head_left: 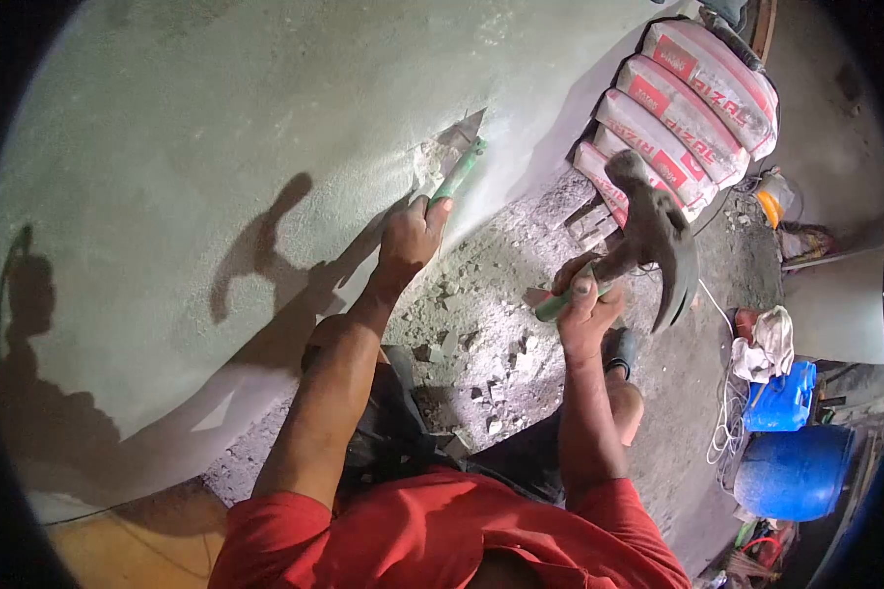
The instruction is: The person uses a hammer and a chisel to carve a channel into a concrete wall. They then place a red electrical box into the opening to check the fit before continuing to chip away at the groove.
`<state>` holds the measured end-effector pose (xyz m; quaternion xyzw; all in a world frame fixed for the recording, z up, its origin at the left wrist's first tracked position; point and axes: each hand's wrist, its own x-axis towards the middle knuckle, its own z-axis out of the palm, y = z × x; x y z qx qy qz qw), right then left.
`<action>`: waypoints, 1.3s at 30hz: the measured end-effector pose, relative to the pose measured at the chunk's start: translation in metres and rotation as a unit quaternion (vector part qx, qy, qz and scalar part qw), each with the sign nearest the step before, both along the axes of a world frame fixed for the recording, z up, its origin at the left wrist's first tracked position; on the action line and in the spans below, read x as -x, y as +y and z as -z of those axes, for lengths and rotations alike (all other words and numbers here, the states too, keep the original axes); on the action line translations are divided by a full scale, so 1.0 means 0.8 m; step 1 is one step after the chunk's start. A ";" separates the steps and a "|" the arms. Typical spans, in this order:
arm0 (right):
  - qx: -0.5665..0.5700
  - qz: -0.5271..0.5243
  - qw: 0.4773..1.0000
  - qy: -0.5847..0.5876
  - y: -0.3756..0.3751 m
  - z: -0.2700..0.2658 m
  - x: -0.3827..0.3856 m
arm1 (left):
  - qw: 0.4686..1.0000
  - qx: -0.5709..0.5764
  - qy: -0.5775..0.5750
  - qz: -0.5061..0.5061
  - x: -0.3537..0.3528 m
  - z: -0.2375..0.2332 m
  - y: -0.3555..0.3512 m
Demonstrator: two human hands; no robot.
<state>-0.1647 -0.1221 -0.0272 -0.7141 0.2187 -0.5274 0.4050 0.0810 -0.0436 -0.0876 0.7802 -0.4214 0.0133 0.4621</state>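
Note:
My left hand (414,236) is closed round a green chisel-like bar (459,175), which reaches up along the wall (216,108). Its far end overlaps a chipped patch (430,162) where the plaster is broken; a grey pointed shape (469,126) shows beside it. Held apart from the wall, a claw hammer (648,221) is in my right hand (587,304). The hammer's head points up and its claw curves down to the right. A green piece (552,308) sticks out from the fingers of that hand. Broken plaster rubble (501,363) covers the floor between my arms.
Stacked red-and-white bags (683,108) stand against the wall at upper right. A blue jerrycan (781,398), a blue drum (794,473), a pale cloth (766,344) and a white cord (725,422) are at right. Shadows of my arms and the hammer fall on the wall.

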 end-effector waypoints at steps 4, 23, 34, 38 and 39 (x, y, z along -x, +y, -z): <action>0.087 -0.061 0.990 -0.087 -0.002 0.056 -0.036 | 0.999 -0.025 -0.013 -0.015 -0.003 0.003 -0.004; -0.017 0.011 0.989 0.146 -0.061 0.185 -0.103 | 0.999 0.047 -0.022 0.013 -0.002 0.016 -0.004; 0.031 -0.117 0.975 -0.188 -0.015 0.062 -0.080 | 0.991 0.017 0.124 0.044 0.006 -0.003 -0.007; -0.026 -0.020 0.987 0.156 -0.054 0.099 -0.107 | 0.988 0.003 0.155 -0.002 0.025 -0.016 0.004; -0.010 0.013 0.980 0.197 -0.054 0.078 -0.098 | 0.986 0.006 0.166 0.004 0.019 -0.030 -0.001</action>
